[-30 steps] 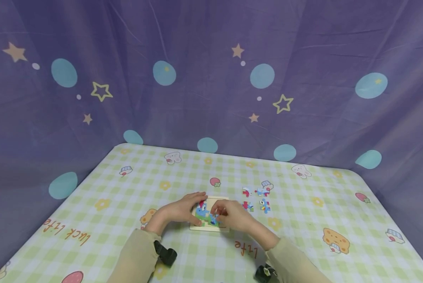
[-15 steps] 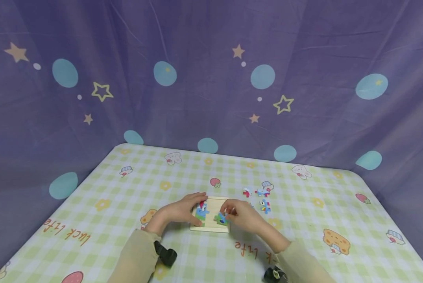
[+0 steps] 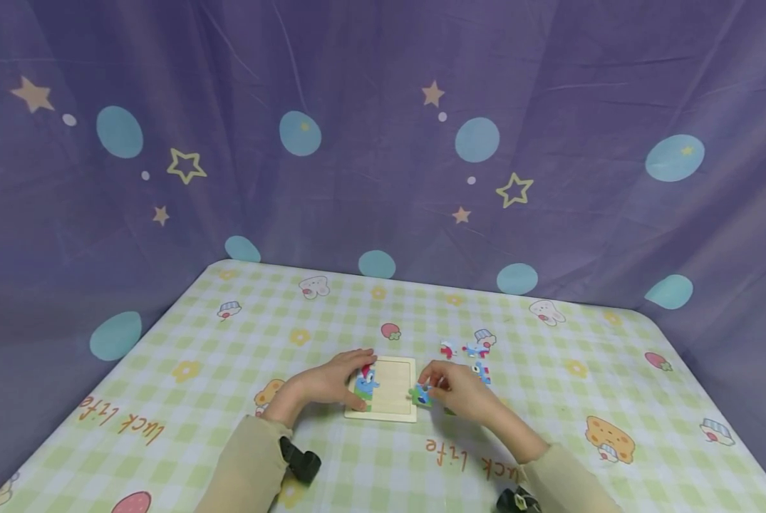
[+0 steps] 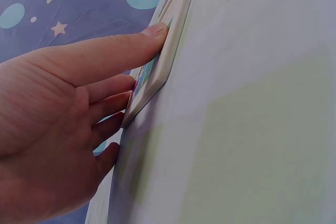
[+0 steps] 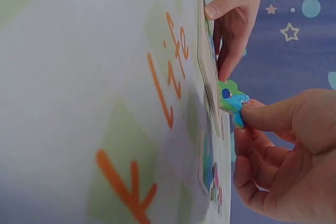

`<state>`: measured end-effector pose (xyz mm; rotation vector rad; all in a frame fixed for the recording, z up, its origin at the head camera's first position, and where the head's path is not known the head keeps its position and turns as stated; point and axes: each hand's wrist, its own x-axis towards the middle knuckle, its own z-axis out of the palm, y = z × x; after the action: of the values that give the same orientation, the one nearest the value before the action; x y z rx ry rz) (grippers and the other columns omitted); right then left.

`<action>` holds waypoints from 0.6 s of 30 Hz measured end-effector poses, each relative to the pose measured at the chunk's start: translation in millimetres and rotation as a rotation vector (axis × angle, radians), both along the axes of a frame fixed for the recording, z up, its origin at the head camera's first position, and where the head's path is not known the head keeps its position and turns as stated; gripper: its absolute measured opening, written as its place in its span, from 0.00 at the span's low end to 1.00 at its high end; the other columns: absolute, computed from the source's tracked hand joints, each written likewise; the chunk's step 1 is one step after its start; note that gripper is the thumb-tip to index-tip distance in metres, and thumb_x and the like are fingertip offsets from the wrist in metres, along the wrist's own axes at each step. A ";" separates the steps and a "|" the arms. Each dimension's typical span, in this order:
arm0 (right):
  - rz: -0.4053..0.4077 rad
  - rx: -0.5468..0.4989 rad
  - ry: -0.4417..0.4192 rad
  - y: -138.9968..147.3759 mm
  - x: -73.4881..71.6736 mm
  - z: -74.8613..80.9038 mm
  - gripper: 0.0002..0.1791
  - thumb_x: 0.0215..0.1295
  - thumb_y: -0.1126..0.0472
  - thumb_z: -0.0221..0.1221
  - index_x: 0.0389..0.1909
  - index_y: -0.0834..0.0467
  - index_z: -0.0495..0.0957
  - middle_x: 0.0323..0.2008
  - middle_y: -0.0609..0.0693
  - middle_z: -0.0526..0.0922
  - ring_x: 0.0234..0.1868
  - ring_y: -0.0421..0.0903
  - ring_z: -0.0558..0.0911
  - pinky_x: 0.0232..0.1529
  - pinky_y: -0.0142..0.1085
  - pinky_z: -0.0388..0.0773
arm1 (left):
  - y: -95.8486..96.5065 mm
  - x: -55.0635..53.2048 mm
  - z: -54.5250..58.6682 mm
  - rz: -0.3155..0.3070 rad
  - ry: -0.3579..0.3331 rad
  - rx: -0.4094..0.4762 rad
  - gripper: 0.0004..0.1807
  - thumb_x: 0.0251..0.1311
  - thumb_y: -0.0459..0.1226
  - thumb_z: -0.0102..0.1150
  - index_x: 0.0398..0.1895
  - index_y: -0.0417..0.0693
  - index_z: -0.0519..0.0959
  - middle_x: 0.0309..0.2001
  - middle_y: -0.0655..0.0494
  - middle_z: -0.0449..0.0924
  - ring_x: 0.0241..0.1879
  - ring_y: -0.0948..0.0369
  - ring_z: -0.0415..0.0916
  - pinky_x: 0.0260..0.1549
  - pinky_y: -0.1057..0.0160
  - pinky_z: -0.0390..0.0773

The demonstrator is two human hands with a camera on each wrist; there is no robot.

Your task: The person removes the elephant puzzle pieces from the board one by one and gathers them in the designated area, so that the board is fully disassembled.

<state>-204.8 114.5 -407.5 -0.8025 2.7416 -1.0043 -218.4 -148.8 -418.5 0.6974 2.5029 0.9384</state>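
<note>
A square wooden puzzle tray (image 3: pixel 392 388) lies on the table, with blue, green and red pieces (image 3: pixel 365 385) fitted along its left side. My left hand (image 3: pixel 328 377) rests on that side, thumb on the near part and fingers spread toward the far corner; in the left wrist view its thumb (image 4: pixel 113 59) presses the tray's face. Just off the tray's right edge, my right hand (image 3: pixel 461 388) pinches a blue and green puzzle piece (image 3: pixel 421 395) between thumb and fingers. The right wrist view shows this piece (image 5: pixel 231 98) tilted and raised above the table.
Several loose puzzle pieces lie right of the tray: a red and white one (image 3: pixel 447 349), a blue and red one (image 3: pixel 475 350) and a blue one (image 3: pixel 482 372) partly behind my right hand. A checked cloth (image 3: pixel 229 370) covers the table; a purple curtain (image 3: pixel 383 178) hangs behind.
My right hand has lifted the blue and green puzzle piece out of the tray and carried it rightward past the edge. The tray's middle is uncovered now. The left hand has stayed in place.
</note>
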 end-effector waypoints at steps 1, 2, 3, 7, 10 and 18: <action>-0.002 -0.003 -0.004 1.8 0.3 0.4 0.07 0.58 0.69 0.57 0.33 0.54 0.76 0.26 0.44 0.74 0.25 0.39 0.71 0.24 0.29 0.69 | 0.0 0.1 0.1 0.000 0.000 -0.002 0.46 0.45 0.40 0.67 0.68 0.43 0.56 0.71 0.50 0.47 0.70 0.49 0.40 0.65 0.45 0.47; -0.006 -0.005 -0.007 3.6 0.6 0.7 0.07 0.58 0.69 0.57 0.33 0.54 0.76 0.26 0.44 0.74 0.25 0.39 0.71 0.24 0.29 0.69 | 0.0 0.0 0.1 -0.001 0.001 0.000 0.46 0.45 0.40 0.67 0.68 0.43 0.56 0.71 0.49 0.47 0.70 0.49 0.40 0.65 0.45 0.47; -0.006 -0.010 -0.009 5.4 0.9 1.1 0.07 0.58 0.69 0.57 0.33 0.54 0.76 0.26 0.45 0.74 0.25 0.39 0.71 0.25 0.30 0.69 | -0.1 0.0 -0.1 -0.003 0.001 0.000 0.46 0.45 0.41 0.67 0.68 0.43 0.56 0.71 0.49 0.47 0.70 0.49 0.40 0.65 0.45 0.47; -0.020 -0.011 -0.016 13.2 1.6 2.8 0.06 0.58 0.69 0.57 0.33 0.55 0.76 0.26 0.45 0.74 0.26 0.39 0.71 0.26 0.29 0.69 | 0.1 0.1 -0.8 -0.006 -0.001 0.002 0.46 0.45 0.41 0.67 0.68 0.43 0.56 0.71 0.49 0.47 0.70 0.49 0.40 0.65 0.45 0.47; -0.039 -0.011 -0.011 19.7 2.4 4.6 0.06 0.58 0.69 0.57 0.33 0.55 0.76 0.26 0.45 0.74 0.26 0.39 0.71 0.26 0.30 0.69 | 0.3 -0.1 -0.9 -0.005 -0.002 0.002 0.46 0.45 0.41 0.67 0.68 0.43 0.56 0.71 0.49 0.47 0.70 0.49 0.40 0.65 0.45 0.47; -0.067 0.000 0.031 41.0 4.2 4.7 0.07 0.57 0.70 0.56 0.34 0.57 0.77 0.26 0.45 0.74 0.26 0.38 0.71 0.28 0.29 0.70 | -0.5 -0.5 -0.7 -0.008 -0.006 0.006 0.46 0.45 0.41 0.67 0.68 0.43 0.56 0.71 0.49 0.47 0.70 0.49 0.40 0.65 0.45 0.47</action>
<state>-200.6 155.5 -402.8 -0.7365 2.8127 -1.0118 -218.9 -149.3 -419.2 0.7040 2.4913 0.9438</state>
